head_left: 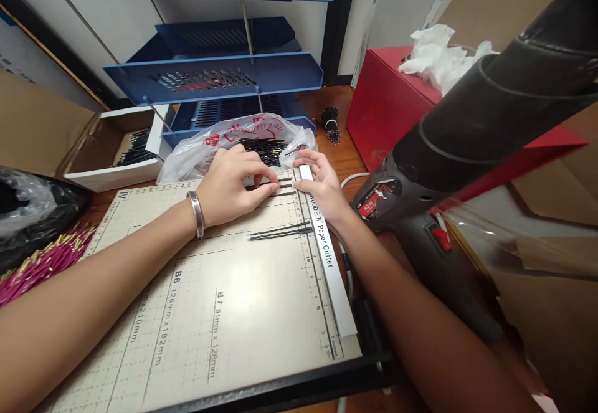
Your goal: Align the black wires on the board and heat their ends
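Observation:
My left hand, with a silver bangle at the wrist, pinches thin black wires between thumb and fingertips. They lie across the upper right of a cream paper cutter board. My right hand rests over the top of the white strip marked "Paper Cutter". Its thumb and fingers are apart, the thumb tip beside the wire ends. Lower on the board, more black wires lie with their right ends at the strip. Part of the wires in my left hand is hidden by its fingers.
Behind the board sit a plastic bag of black wires and a blue tiered rack. A banded black bundle stands near a red box. A large black tool looms at right. Magenta wires lie left.

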`<move>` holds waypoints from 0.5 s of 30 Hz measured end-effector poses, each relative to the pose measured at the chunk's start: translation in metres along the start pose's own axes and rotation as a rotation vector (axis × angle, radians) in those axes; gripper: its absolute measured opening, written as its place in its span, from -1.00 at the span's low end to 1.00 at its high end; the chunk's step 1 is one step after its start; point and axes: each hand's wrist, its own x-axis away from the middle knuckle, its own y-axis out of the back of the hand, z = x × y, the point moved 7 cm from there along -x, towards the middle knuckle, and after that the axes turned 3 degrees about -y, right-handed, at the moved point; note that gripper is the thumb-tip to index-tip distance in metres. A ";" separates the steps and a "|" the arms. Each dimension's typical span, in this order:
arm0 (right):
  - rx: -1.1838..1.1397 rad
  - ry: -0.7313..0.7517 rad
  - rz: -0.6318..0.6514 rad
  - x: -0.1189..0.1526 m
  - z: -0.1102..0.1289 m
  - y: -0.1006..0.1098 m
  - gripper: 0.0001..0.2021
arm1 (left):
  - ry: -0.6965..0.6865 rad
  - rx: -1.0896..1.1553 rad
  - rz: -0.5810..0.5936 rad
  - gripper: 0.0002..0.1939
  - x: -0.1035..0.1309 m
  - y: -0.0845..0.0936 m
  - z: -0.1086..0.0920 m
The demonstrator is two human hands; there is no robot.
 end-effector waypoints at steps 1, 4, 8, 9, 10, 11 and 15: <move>0.003 -0.001 0.001 0.000 0.000 0.000 -0.38 | 0.001 -0.001 0.001 -0.76 0.000 0.000 0.000; -0.002 -0.009 -0.001 0.000 0.000 0.000 -0.37 | 0.005 -0.013 0.005 -0.75 0.000 -0.001 0.001; -0.012 -0.014 -0.006 -0.002 -0.002 0.000 -0.36 | 0.005 -0.051 0.007 -0.75 -0.001 -0.002 -0.001; -0.010 -0.013 -0.004 -0.002 -0.003 0.000 -0.36 | 0.005 -0.058 0.006 -0.75 -0.001 -0.002 -0.001; -0.011 -0.013 -0.002 -0.002 -0.004 0.001 -0.36 | 0.005 -0.061 0.005 -0.75 -0.001 -0.002 -0.001; -0.016 -0.015 -0.003 -0.003 -0.005 0.001 -0.35 | 0.006 -0.063 0.003 -0.75 -0.001 -0.003 -0.001; -0.028 -0.013 -0.009 -0.004 -0.007 0.002 -0.35 | 0.012 -0.058 0.004 -0.72 -0.002 -0.003 0.000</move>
